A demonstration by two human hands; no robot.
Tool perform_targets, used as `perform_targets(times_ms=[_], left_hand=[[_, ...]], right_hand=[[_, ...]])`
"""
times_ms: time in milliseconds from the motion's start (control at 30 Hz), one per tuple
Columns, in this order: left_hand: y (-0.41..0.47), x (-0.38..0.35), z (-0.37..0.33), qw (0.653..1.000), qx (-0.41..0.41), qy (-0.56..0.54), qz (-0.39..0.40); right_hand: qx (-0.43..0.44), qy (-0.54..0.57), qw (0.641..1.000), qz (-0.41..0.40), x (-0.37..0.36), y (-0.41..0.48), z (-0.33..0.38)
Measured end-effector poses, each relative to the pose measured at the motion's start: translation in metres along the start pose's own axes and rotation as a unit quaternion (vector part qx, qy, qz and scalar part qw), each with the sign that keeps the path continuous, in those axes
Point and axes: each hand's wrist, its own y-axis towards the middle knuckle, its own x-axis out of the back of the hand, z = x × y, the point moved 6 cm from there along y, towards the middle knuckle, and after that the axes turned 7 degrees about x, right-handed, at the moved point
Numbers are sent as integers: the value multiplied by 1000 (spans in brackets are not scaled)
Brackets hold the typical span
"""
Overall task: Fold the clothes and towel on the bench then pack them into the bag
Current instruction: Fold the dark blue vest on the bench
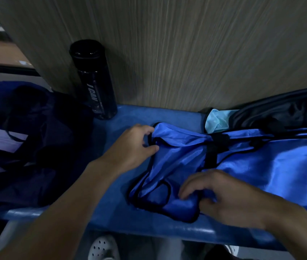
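Pinching the black-trimmed shoulder strap of the blue jersey (261,162) with my left hand (134,145), thumb and fingers curled on its edge, centre frame. Lower centre, my right hand (224,196) curls round the other strap. The jersey lies across the blue bench (115,212), running off right. At upper right a light blue cloth (215,121) touches some black fabric (280,111). A black water bottle (94,79) stands upright against the wood-grain wall (186,53), upper left, with a dark navy heap (36,137) at left.
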Motion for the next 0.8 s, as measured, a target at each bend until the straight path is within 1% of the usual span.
perform_targets(times_ms=[33, 67, 133, 200, 333, 400, 467, 533, 600, 633, 667, 733, 767, 800], left_hand=[[2, -1, -2, 1000, -6, 16, -7], [4, -3, -4, 999, -12, 32, -11], [6, -5, -6, 998, -32, 53, -20], [7, -6, -8, 997, -51, 51, -28], [10, -13, -10, 997, -60, 40, 9], [12, -15, -12, 997, -68, 48, -3], [14, -14, -17, 996, -80, 24, -20], [12, -11, -26, 995, -85, -60, -7], [10, -6, -36, 983, -96, -158, 13], [9, -3, -40, 976, -99, -193, 13], [10, 0, -40, 974, -98, -205, 1], [15, 4, -32, 979, -77, -184, -48], [18, 4, -24, 985, -52, -154, -62], [21, 2, -15, 991, -19, -118, -59]], right_hand=[[-1, 18, 999, -45, 4, 2, -3], [0, 12, 995, -97, 9, 4, -7], [2, -35, 981, -193, 21, 7, -15], [9, -95, 968, -231, 29, 12, -21], [-12, -179, 953, -245, 40, 31, -29], [-24, -213, 948, -236, 40, 43, -30], [-41, -237, 945, -222, 39, 52, -32], [-34, -246, 940, -233, 40, 57, -31], [-8, -241, 930, -278, 44, 55, -24], [1, -229, 927, -298, 47, 52, -22], [12, -215, 925, -314, 48, 48, -21], [31, -189, 927, -321, 49, 37, -20], [32, -172, 933, -314, 48, 30, -20], [29, -154, 940, -302, 47, 24, -20]])
